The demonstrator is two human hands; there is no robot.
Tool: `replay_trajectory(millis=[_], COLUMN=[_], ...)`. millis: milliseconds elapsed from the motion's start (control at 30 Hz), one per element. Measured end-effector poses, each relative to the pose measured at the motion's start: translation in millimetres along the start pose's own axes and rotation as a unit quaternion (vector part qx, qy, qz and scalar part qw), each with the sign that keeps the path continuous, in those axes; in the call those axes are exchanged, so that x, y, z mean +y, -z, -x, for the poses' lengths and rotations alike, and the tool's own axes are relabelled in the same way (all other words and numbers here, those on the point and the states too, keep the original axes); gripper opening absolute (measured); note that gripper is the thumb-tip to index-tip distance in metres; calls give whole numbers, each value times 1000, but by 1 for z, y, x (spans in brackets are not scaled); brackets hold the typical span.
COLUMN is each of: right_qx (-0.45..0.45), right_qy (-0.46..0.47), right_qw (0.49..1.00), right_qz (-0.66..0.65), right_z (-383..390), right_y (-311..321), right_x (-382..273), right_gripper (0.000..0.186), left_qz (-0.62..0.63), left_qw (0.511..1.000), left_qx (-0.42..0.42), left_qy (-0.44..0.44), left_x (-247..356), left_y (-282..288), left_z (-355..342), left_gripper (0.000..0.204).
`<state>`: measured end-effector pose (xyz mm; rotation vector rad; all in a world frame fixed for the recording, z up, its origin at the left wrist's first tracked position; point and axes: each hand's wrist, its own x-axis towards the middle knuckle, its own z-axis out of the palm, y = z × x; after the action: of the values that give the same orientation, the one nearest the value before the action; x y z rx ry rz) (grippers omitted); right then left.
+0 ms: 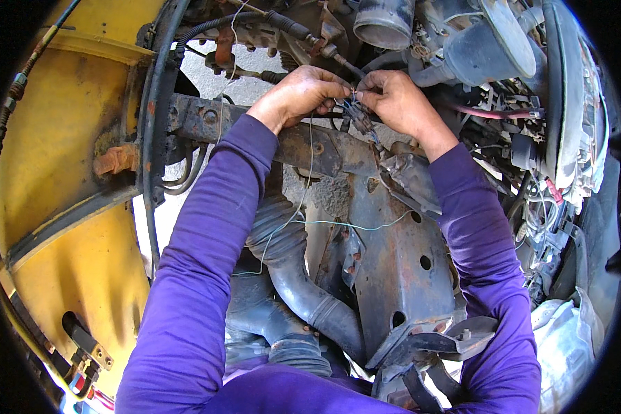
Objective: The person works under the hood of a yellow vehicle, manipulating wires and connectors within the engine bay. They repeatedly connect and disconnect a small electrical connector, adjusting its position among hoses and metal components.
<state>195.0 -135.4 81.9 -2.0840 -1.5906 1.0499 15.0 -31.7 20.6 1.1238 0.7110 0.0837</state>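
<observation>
Both hands meet at the upper middle, fingertips closed in pinches on thin wires (352, 96). My left hand (302, 94) comes from the left with thumb and fingers pressed together. Facing it, my right hand (397, 101) pinches a wire end close by. Just below the fingertips hangs a dark wire bundle (361, 119), running down to the right. A thin pale wire (310, 148) drops from below my left hand and loops over a ribbed hose. A light green wire (352, 224) stretches across to the right. The exact wire ends between the fingers are too small to make out.
A rusty metal beam (293, 143) crosses under my hands. Below lie a ribbed black hose (279, 224) and a grey bracket with holes (401, 262). Yellow body panels (69, 124) stand at left. A grey cylindrical housing (479, 55) and tangled wiring (538, 207) are at right.
</observation>
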Motion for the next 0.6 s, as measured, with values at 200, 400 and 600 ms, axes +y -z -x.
replay_trajectory(millis=[200, 400, 600], right_qx=[23, 20, 8], right_qy=[25, 81, 135], right_qw=[999, 988, 990], right_qz=[-36, -131, -42], right_z=[-1, 0, 2], right_y=[-4, -7, -5], right_x=[3, 6, 7], right_gripper=[27, 20, 24], left_qz=[-5, -55, -54], left_qw=[1000, 998, 998], left_qx=[-7, -1, -45], left_qy=[-15, -15, 2], left_x=[0, 1, -2], left_y=[1, -2, 5], left_z=[0, 1, -1], left_gripper=[26, 30, 31])
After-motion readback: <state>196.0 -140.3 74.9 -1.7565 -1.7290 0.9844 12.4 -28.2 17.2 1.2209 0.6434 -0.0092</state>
